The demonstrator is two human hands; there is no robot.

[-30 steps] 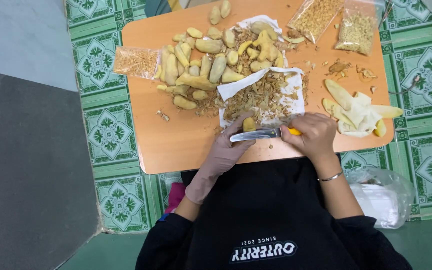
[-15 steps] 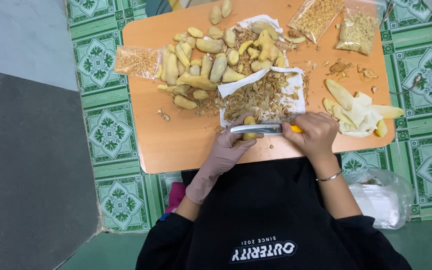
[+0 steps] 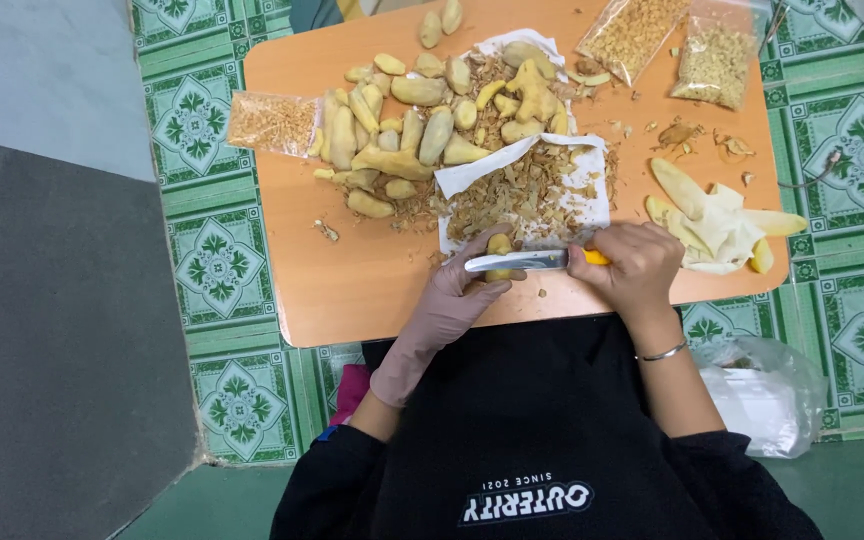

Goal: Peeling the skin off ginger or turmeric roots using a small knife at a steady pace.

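At the table's (image 3: 332,290) near edge, the gloved left hand (image 3: 452,300) pinches one small ginger piece (image 3: 499,243) while the right hand (image 3: 632,265) grips a yellow-handled knife (image 3: 527,261), its blade laid across the piece: peeling looks under way. The next stroke calls for a shallow, steady scrape. One heap of peelings (image 3: 522,190) sits on white paper; three clear bags of scraps lie towards the far edge; peeled slices (image 3: 682,190) rest near the right edge.

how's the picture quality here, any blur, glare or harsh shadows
Head view: lighting is soft and even, no harsh shadows on the orange table; a mild shine runs along the knife blade in the right hand; the gloved left hand and the root piece it holds look slightly soft; the peel pile is too fine to resolve; edges show no obvious distortion.
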